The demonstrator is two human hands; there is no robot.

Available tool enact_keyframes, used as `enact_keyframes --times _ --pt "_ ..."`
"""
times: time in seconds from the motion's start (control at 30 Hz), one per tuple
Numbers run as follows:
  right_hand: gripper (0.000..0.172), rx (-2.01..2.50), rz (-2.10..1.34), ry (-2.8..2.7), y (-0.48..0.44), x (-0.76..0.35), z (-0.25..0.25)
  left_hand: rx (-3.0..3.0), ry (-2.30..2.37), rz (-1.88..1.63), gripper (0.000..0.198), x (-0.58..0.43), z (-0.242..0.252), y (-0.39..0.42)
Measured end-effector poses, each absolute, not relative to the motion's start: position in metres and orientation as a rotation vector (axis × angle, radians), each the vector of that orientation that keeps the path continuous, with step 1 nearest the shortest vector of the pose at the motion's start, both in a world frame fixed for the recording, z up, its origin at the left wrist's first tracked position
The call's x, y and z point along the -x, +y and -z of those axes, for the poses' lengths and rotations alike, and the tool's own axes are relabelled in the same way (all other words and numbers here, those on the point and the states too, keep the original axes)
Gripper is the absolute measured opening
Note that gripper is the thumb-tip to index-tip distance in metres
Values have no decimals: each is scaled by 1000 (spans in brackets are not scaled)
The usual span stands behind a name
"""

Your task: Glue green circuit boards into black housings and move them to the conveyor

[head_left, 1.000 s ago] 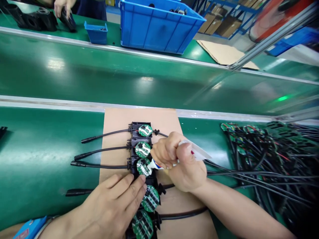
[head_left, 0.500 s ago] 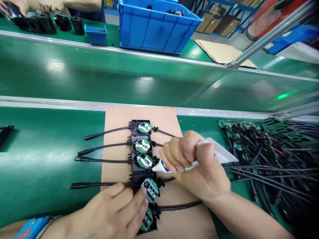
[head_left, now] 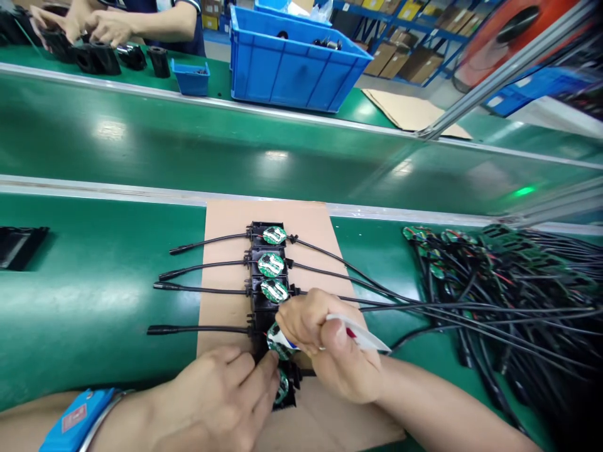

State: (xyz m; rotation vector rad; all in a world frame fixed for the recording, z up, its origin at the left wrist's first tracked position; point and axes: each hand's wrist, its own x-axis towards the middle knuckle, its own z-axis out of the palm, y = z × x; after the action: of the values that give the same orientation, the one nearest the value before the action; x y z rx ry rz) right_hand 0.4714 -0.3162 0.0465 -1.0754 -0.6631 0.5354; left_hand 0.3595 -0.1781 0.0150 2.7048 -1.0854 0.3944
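A row of black housings (head_left: 262, 276) with round green circuit boards (head_left: 271, 264) and black cables lies on a brown cardboard sheet (head_left: 226, 226). My right hand (head_left: 330, 348) is closed round a white glue tube (head_left: 362, 334), whose nozzle touches the fourth board (head_left: 276, 342) in the row. My left hand (head_left: 221, 395) rests beside it, fingers extended and pressing on the housing near the lowest board (head_left: 282, 386). A blue wrist strap (head_left: 78, 417) is on my left wrist.
A tangle of black cables with green boards (head_left: 494, 282) lies at the right. A black part (head_left: 19, 245) sits at the left edge. Beyond the green conveyor (head_left: 188, 144) stand a blue crate (head_left: 296, 63), a small blue bin (head_left: 191, 78) and another person's hands (head_left: 101, 25) handling black parts.
My right hand moved the glue tube down from the third board to the fourth. My left hand slid down the row towards the lowest board.
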Motion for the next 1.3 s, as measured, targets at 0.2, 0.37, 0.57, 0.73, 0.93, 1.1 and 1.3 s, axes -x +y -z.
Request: enact_keyframes --times 0.2,0.37,0.57,0.73,0.93,1.1,1.3 --pt "40 1129 -573 -621 -332 -466 -52 -2705 -1104 -365 32 -360 -22 -176" --pt "38 1147 -538 -631 -342 -467 -53 -2709 -1110 -327 33 -361 -24 -175" --pt "39 1142 -516 -636 -340 -477 -51 -2716 -1128 -287 33 -360 -24 -175" --pt "38 1127 -484 -634 -332 -478 -45 -2695 -1124 -311 36 -360 -23 -175" --pt "40 1107 -480 -634 -335 -484 -42 -2710 -1117 -250 38 -360 -25 -175" --pt "41 1064 -565 -544 -351 -482 -63 -2687 -1145 -350 34 -349 -46 -178" --pt "41 942 -708 -504 -345 -453 -61 -2713 -1013 -428 33 -312 -27 -185"
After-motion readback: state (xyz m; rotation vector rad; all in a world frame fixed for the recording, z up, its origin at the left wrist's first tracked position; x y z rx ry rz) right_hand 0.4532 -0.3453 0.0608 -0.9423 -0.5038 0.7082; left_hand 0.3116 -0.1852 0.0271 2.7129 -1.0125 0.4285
